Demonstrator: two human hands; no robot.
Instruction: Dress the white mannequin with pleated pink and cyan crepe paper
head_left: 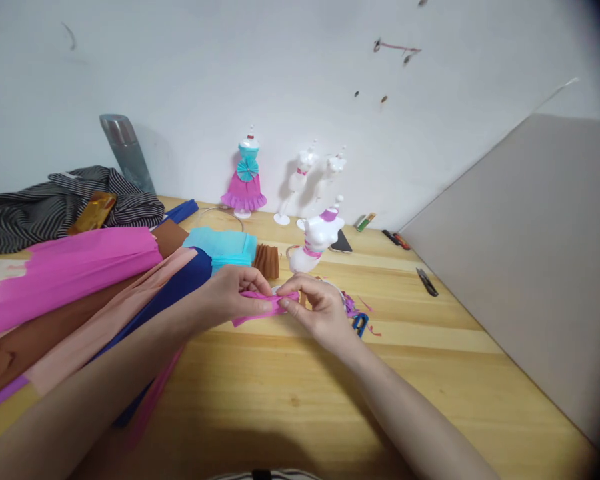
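Two bare hands, yours, meet over a pale wooden table with a pink strip stretched between them. Your left hand closes thumb and fingers on the strip's left part, a tail of it hanging just below; your right hand pinches the other end between thumb and forefinger, fingertips close to those of the left. Just behind your fingers stands a white dress form with a purple collar and a pink waistband. Farther back, near the wall, a dressed form wears a turquoise top, a fan-shaped rosette and a ruffled pink skirt, with two more white forms to its right. Beside your right hand lie purple and pink scraps and a blue-handled tool. To your left, pink, brown, peach and navy sheets overlap, with turquoise sheets and a pleated brown piece beyond your left hand. Black snips lie near the right-hand partition.
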